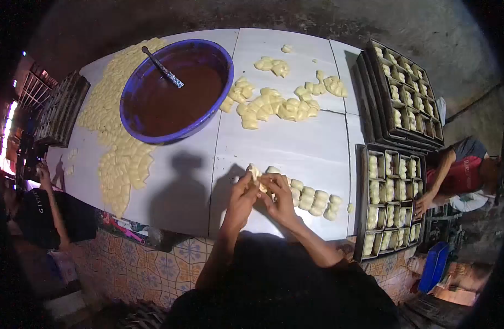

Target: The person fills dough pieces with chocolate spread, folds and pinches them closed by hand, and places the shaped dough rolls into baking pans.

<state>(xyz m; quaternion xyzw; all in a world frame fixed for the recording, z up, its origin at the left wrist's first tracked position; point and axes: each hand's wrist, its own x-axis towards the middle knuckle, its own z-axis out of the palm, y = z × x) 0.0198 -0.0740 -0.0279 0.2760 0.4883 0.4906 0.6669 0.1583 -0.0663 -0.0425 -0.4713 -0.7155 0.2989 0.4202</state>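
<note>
Both of my hands meet over the near edge of the white table, fingers closed around a small piece of dough (255, 171). My left hand (242, 198) grips it from the left, and my right hand (280, 198) pinches it from the right. Fingers partly cover the piece. Just right of my right hand lie rows of rounded dough balls (320, 200), set touching each other. Beyond my hands, flat cut dough pieces (274, 105) are scattered in loose clusters. A blue basin (228, 82) of brown filling stands at the upper left, with a patterned-handled utensil (167, 71) in it.
Many dough pieces (112, 109) cover the table's left side. Metal compartment trays with dough (390, 197) stand at the right, with a stack of trays (408, 90) behind. A co-worker's hand (424, 204) touches the near tray. Another person (54, 214) is at the left, near more trays (61, 109).
</note>
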